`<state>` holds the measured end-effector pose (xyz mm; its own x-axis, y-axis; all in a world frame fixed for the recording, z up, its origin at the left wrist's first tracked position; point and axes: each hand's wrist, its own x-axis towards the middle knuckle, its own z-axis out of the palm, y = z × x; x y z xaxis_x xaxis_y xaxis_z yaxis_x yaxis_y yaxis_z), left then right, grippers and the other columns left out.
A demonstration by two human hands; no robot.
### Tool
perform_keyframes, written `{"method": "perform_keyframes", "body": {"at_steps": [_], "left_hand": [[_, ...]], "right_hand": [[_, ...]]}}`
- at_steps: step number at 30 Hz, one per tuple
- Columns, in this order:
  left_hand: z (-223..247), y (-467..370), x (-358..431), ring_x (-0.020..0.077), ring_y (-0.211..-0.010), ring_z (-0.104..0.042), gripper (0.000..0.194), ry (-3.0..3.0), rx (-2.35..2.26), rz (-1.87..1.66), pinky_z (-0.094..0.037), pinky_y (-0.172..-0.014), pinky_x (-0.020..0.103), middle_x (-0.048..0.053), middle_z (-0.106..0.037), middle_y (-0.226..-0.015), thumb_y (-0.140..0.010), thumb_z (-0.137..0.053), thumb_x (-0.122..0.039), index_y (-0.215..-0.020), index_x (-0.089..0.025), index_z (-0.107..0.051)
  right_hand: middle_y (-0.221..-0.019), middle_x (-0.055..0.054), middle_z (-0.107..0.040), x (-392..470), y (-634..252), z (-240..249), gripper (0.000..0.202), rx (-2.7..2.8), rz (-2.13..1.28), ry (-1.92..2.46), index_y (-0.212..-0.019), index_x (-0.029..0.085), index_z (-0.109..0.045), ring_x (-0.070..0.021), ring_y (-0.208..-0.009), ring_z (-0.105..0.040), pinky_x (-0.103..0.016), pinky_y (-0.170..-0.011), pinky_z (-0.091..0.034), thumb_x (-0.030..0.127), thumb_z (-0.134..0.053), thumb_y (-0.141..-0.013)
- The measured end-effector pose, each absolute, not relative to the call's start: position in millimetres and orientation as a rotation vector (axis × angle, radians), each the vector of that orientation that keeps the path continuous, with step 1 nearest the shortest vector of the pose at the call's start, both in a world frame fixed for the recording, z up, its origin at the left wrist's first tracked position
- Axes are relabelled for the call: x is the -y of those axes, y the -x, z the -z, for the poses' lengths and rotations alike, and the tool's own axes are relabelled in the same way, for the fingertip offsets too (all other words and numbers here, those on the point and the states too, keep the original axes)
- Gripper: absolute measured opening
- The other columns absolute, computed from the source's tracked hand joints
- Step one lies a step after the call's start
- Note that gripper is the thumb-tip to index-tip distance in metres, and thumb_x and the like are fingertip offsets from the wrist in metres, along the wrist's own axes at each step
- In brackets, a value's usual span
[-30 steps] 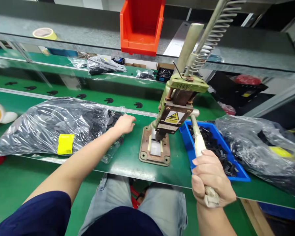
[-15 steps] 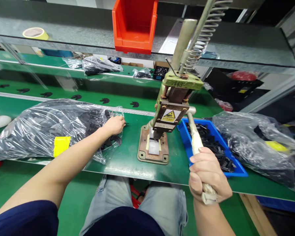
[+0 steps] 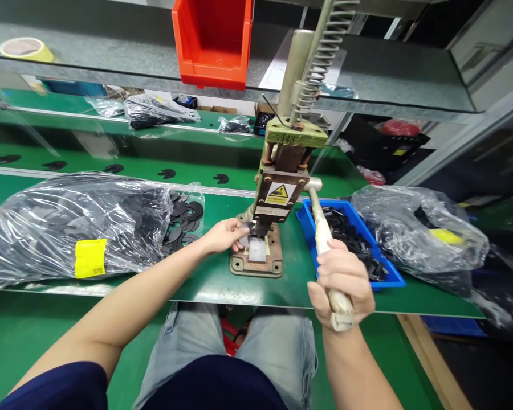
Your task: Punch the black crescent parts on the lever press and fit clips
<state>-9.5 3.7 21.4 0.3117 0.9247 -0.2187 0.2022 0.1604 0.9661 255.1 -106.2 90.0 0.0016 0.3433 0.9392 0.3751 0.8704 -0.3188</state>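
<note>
My left hand (image 3: 226, 236) pinches a small thin dark piece (image 3: 249, 224) at the left side of the hand press (image 3: 277, 193), just above its base plate (image 3: 263, 266). My fingers partly hide the piece. A pale block (image 3: 257, 249) sits on that base, under the ram. My right hand (image 3: 344, 279) is wrapped round the tape-covered lever (image 3: 324, 234) of the press, which slants down toward me. To the left lies a clear plastic bag (image 3: 123, 228), its open end showing many flat black curved pieces (image 3: 182, 222).
Right of the press stands a blue bin (image 3: 395, 279) of black parts, with another plastic bag (image 3: 419, 228) beside it. Black pieces (image 3: 166, 173) lie in a row on the green surface behind. An orange bin (image 3: 214, 74) and a tape roll (image 3: 25, 50) are on the shelf above.
My left hand has moved right from the bag's open end to the press, with the dark piece in its fingers. My right hand keeps its grip on the lever. The view has shifted slightly.
</note>
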Motion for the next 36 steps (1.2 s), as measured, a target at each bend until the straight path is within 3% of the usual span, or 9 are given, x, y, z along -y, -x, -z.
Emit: {"method": "perform_keyframes", "body": {"at_steps": [3,6,13,22,28,32,36], "left_hand": [[-17.5,-5.4,-9.6,0.0151,-0.048,-0.068,0.039,-1.224,-1.157,-0.69,-0.052,-0.046,0.02,-0.002,-0.064,-0.054,-0.092,-0.075,-0.048,-0.088,-0.02,-0.049],[-18.0,-10.2,-13.9,0.0149,-0.047,-0.068,0.039,-1.201,-1.165,-0.642,-0.052,-0.045,0.019,-0.002,-0.064,-0.053,-0.093,-0.075,-0.047,-0.088,-0.02,-0.047],[-23.0,-14.6,-19.6,0.0123,-0.043,-0.064,0.03,-1.278,-1.288,-0.453,-0.047,-0.04,0.017,-0.001,-0.066,-0.055,-0.095,-0.072,-0.04,-0.088,-0.019,-0.052],[-40.5,-19.4,-25.8,0.0121,-0.041,-0.061,0.022,-1.262,-1.287,-0.356,-0.044,-0.04,0.016,-0.004,-0.061,-0.049,-0.094,-0.073,-0.033,-0.102,-0.018,-0.06],[-36.1,-20.8,-15.4,0.0128,-0.043,-0.062,0.015,-1.282,-1.302,-0.421,-0.048,-0.044,0.019,-0.002,-0.063,-0.054,-0.101,-0.062,-0.032,-0.104,-0.017,-0.057],[-32.0,-5.5,1.5,0.0135,-0.06,-0.07,0.025,-1.403,-1.099,-0.539,-0.054,-0.054,0.023,0.005,-0.073,-0.08,-0.103,-0.054,-0.043,-0.098,-0.019,-0.057],[-34.4,50.8,-10.2,0.021,-0.092,-0.074,0.023,-1.94,-1.295,-0.523,-0.059,-0.083,0.031,0.008,-0.077,-0.102,-0.098,-0.059,-0.041,-0.102,-0.02,-0.069]], "right_hand": [[-0.105,-0.003,-0.061,103.3,-254.6,-88.9,0.014,1.568,0.037,0.606,-0.09,0.023,-0.07,-0.0168,-0.086,-0.065,-0.057,-0.1,-0.059,0.025,-0.079,-0.078],[-0.095,-0.002,-0.062,102.9,-253.1,-87.7,0.008,1.593,0.058,0.612,-0.079,0.023,-0.067,-0.0184,-0.088,-0.065,-0.057,-0.102,-0.057,0.025,-0.074,-0.082],[-0.08,0.001,-0.065,104.5,-250.6,-85.2,0.013,1.562,0.035,0.622,-0.077,0.024,-0.06,-0.0224,-0.091,-0.069,-0.062,-0.103,-0.056,0.024,-0.072,-0.082],[-0.079,0.0,-0.066,105.2,-251.2,-86.5,0.013,1.567,0.052,0.629,-0.074,0.023,-0.059,-0.0207,-0.09,-0.069,-0.061,-0.103,-0.057,0.022,-0.071,-0.081],[-0.079,0.001,-0.066,105.8,-252.4,-89.6,0.014,1.591,0.043,0.642,-0.074,0.023,-0.06,-0.0216,-0.089,-0.068,-0.063,-0.102,-0.056,0.016,-0.072,-0.077],[-0.08,0.001,-0.066,103.1,-250.0,-90.3,0.015,1.565,0.054,0.62,-0.074,0.023,-0.062,-0.0222,-0.087,-0.068,-0.064,-0.101,-0.056,0.014,-0.073,-0.076],[-0.079,0.001,-0.067,101.2,-247.4,-91.1,0.016,1.536,0.047,0.603,-0.072,0.022,-0.061,-0.0222,-0.086,-0.068,-0.065,-0.1,-0.056,0.012,-0.073,-0.075]]}}
